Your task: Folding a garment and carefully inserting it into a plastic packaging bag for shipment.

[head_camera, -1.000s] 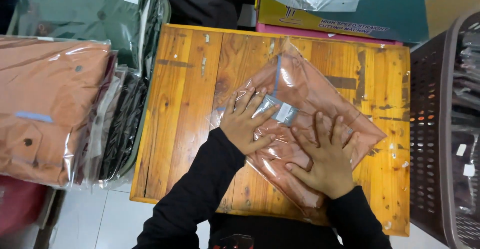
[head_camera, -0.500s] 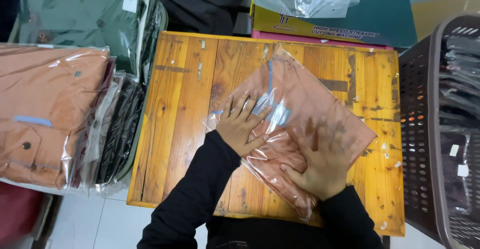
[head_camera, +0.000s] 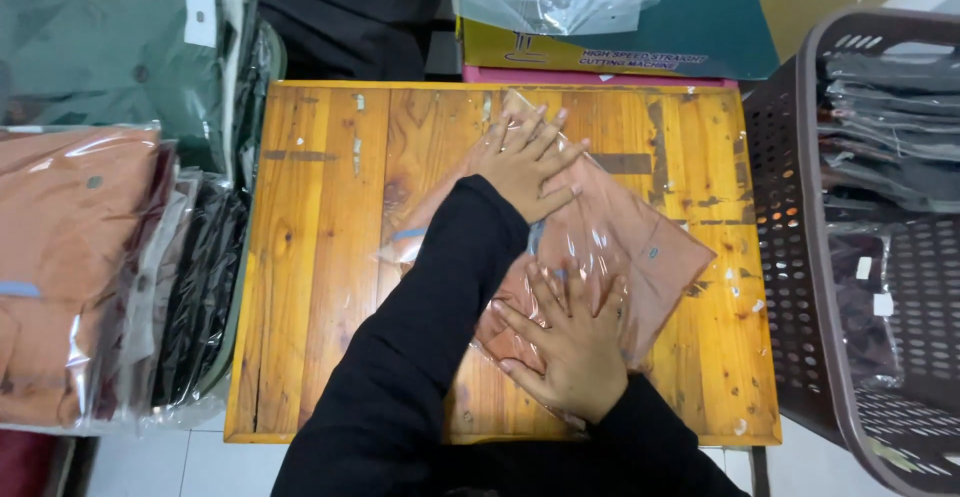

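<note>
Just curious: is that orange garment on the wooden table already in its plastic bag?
Yes, bagged: glossy clear plastic covers the folded orange garment, pressed flat by both hands.

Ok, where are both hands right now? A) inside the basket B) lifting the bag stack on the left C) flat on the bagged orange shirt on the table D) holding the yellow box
C: the left hand and right hand lie palm down, fingers spread, on the bagged orange shirt on the table.
</note>
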